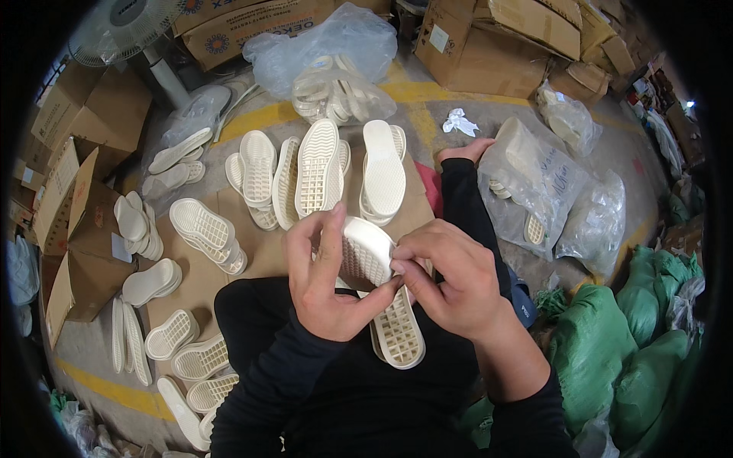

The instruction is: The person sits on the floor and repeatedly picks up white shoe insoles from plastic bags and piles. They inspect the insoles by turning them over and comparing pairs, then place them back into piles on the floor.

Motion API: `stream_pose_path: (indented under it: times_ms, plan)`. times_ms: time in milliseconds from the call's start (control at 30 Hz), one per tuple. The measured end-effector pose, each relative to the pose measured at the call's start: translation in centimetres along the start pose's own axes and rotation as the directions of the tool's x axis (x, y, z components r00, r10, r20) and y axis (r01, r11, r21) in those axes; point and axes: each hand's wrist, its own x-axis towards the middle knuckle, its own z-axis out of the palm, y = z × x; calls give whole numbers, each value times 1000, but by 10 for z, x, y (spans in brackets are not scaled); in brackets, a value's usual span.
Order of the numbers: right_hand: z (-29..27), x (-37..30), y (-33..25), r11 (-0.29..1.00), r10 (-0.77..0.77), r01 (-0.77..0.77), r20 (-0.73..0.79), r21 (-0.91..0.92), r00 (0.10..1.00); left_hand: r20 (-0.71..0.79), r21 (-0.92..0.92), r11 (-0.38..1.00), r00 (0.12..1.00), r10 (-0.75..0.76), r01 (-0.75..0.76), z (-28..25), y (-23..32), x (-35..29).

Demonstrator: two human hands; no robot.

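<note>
A cream shoe sole [369, 238] is held up over my lap, its inner side with a small grid of cells partly in sight. My left hand [328, 278] is closed round its left side, thumb reaching under toward the near end. On the right rim, the thumb and index finger of my right hand [450, 278] pinch the edge; any small bit between the fingertips is too small to make out. Below both hands another sole [401, 332] rests on my lap, grid side up. Just beyond them, several soles [318, 164] stand in leaning stacks on a flat cardboard sheet.
More sole stacks [202, 229] lie to the left beside opened cardboard boxes [92, 237]. A clear bag of soles [336, 91] sits ahead, and more plastic bags [531, 175] lie right of my bare foot [475, 150]. Green sacks [592, 343] fill the near right. A fan [126, 27] stands far left.
</note>
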Motion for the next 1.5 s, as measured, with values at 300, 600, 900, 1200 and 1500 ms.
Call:
stream_pose_path:
  times_ms: [300,600,900,1200,1500]
  plan:
    - [2,1,0,979,101,-99,-2,179,995,-13,-81,997,1000,-14,13,0,-10,0]
    - [11,5,10,983,-178,175,-54,-63,983,-22,-30,999,999,37,-37,-2,-11,0]
    - [9,9,16,964,-172,178,46,-198,984,57,107,991,995,80,-86,-12,-9,2]
    - [7,6,18,989,-141,140,-21,-43,990,21,28,1000,1000,2,-3,-8,-11,3]
    - [10,3,19,992,-124,124,11,-30,992,65,32,998,996,-62,60,-10,-7,4]
